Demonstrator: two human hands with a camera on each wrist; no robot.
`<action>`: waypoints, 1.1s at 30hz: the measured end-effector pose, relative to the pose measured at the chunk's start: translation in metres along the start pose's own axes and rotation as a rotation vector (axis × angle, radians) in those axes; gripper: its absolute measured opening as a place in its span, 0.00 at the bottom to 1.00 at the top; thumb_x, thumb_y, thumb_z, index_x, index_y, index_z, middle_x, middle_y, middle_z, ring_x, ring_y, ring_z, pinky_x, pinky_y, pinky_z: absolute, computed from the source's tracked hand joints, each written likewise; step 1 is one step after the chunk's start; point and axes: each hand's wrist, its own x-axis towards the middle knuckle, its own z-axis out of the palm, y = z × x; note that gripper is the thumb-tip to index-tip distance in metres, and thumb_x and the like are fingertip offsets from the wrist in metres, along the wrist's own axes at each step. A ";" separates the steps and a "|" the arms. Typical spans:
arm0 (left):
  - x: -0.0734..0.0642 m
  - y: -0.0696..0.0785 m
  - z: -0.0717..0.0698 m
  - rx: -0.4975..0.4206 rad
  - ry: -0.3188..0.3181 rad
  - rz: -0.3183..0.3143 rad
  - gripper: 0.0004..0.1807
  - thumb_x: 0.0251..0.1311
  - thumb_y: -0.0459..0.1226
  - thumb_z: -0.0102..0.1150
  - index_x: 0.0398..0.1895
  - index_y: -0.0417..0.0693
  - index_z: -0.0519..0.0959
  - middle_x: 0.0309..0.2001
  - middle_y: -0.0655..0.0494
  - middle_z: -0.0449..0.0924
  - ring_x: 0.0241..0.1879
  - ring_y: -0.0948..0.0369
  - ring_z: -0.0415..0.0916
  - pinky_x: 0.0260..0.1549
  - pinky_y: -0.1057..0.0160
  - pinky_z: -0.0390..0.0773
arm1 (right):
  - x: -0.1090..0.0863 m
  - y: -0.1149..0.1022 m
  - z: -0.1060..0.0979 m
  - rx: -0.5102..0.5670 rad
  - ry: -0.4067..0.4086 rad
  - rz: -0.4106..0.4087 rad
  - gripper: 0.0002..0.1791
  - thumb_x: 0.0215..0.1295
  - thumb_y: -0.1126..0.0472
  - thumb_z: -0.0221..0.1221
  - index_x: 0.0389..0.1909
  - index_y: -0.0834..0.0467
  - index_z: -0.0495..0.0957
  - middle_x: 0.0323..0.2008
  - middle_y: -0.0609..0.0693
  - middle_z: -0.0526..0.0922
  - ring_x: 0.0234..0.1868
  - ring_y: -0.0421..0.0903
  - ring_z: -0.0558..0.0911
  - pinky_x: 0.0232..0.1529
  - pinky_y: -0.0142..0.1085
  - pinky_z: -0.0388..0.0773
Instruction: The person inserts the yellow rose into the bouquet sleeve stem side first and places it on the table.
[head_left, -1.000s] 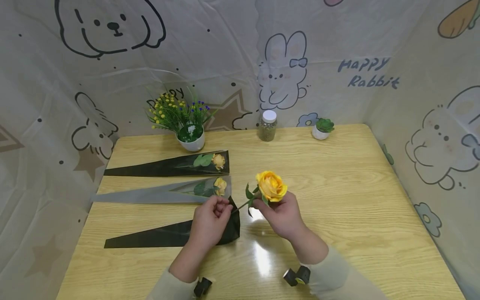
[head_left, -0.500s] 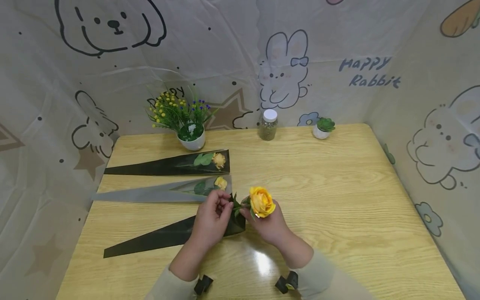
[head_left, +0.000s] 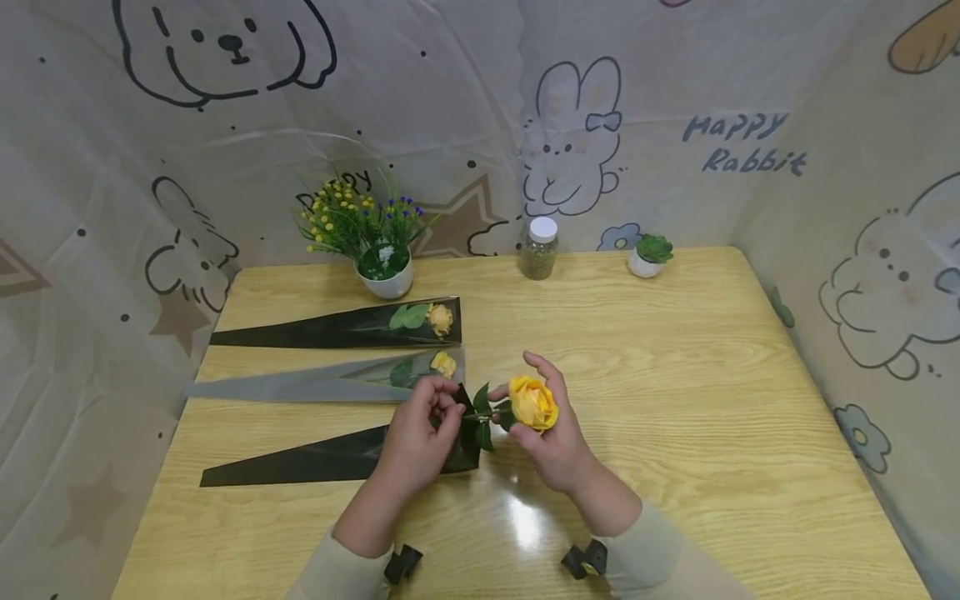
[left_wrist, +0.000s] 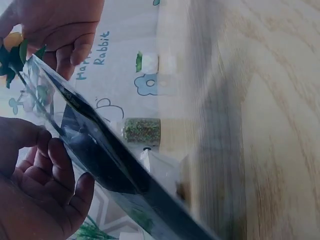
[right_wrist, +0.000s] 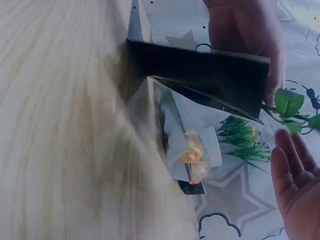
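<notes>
A yellow rose point(head_left: 533, 403) with green leaves stands out past the mouth of a black flower sleeve point(head_left: 300, 460), its stem running into the sleeve. My left hand point(head_left: 415, 437) pinches the sleeve near its mouth; in the left wrist view the stem point(left_wrist: 35, 96) passes right by those fingertips. Around the bloom, my right hand point(head_left: 561, 454) has its fingers spread, index finger raised and thumb at the lower side of the flower. In the right wrist view the sleeve's wide opening point(right_wrist: 210, 75) is lifted off the tabletop at that end, and leaves point(right_wrist: 289, 103) show beside it.
Two wrapped roses lie behind, one in a grey sleeve point(head_left: 300, 389) and one in a black sleeve point(head_left: 315, 328). Along the back edge stand a potted flowering plant point(head_left: 386, 275), a lidded jar point(head_left: 538, 254) and a small succulent point(head_left: 648, 254). Printed cloth surrounds the wooden table point(head_left: 675, 375).
The rose has come left, its stem going deeper into the sleeve and its leaves now at the mouth. My right hand's fingers have loosened and spread. My left hand stays at the sleeve.
</notes>
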 end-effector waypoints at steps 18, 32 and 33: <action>0.000 0.003 0.001 0.016 0.021 0.051 0.11 0.71 0.27 0.63 0.52 0.42 0.76 0.32 0.60 0.77 0.27 0.64 0.71 0.30 0.63 0.75 | 0.000 0.000 -0.002 -0.231 -0.109 -0.053 0.09 0.78 0.62 0.59 0.50 0.64 0.78 0.35 0.52 0.79 0.36 0.42 0.78 0.40 0.37 0.81; -0.007 0.013 0.003 -0.009 0.080 0.123 0.13 0.68 0.24 0.63 0.51 0.42 0.75 0.31 0.59 0.76 0.28 0.64 0.70 0.27 0.65 0.73 | -0.003 -0.007 0.006 -0.516 -0.274 0.236 0.18 0.79 0.57 0.59 0.63 0.62 0.78 0.60 0.58 0.74 0.59 0.51 0.77 0.58 0.49 0.78; -0.007 0.013 0.003 -0.008 0.085 0.126 0.13 0.68 0.24 0.63 0.51 0.41 0.75 0.31 0.58 0.76 0.28 0.64 0.71 0.27 0.65 0.73 | -0.004 -0.007 0.006 -0.532 -0.293 0.235 0.19 0.81 0.57 0.57 0.65 0.62 0.77 0.61 0.59 0.74 0.60 0.52 0.77 0.60 0.51 0.78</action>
